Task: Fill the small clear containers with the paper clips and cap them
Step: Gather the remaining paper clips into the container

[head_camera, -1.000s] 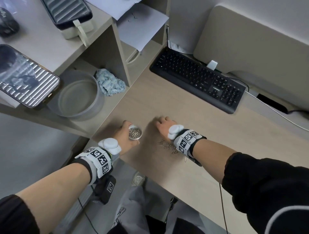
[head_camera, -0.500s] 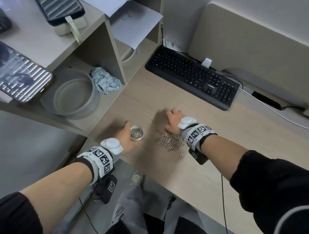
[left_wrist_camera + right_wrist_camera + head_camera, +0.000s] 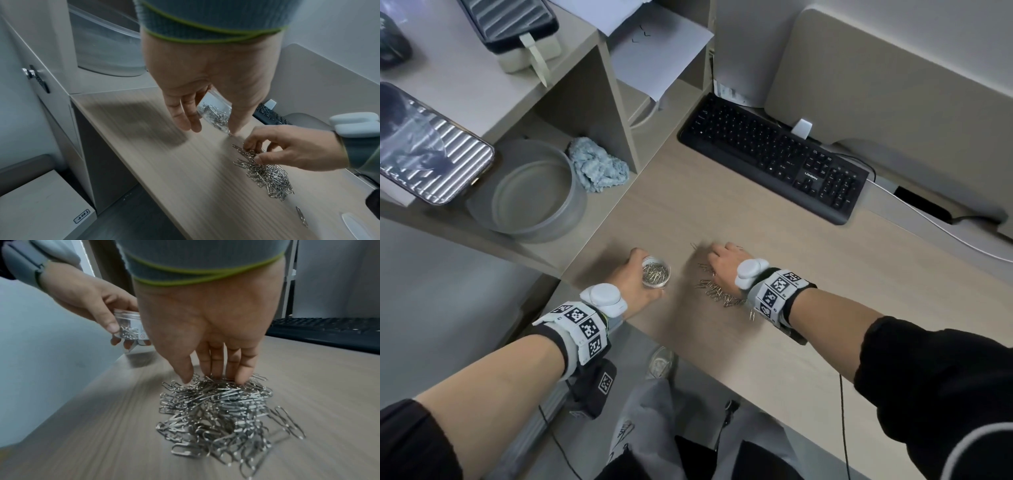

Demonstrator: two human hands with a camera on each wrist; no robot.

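My left hand (image 3: pixel 635 279) grips a small clear container (image 3: pixel 656 274) near the desk's left front corner. It is uncapped and partly filled with silver paper clips. The left wrist view shows the container (image 3: pixel 216 112) between my left thumb and fingers, and the right wrist view shows it (image 3: pixel 129 326) lifted a little off the desk. A pile of loose paper clips (image 3: pixel 717 293) lies just to its right. My right hand (image 3: pixel 717 258) reaches down into the pile (image 3: pixel 213 410), and its fingertips (image 3: pixel 252 150) pinch some clips against the thumb. No cap is in view.
A black keyboard (image 3: pixel 774 161) lies at the back of the desk (image 3: pixel 808 281) with a white cable to its right. On the left shelf sit a large round grey tub (image 3: pixel 534 195), a blue cloth (image 3: pixel 597 169) and a phone (image 3: pixel 424 150). One stray clip (image 3: pixel 301 217) lies near the desk's front edge.
My right hand shifted a little over the pile and its fingers have closed into the clips. My left hand has kept the container in the same place.
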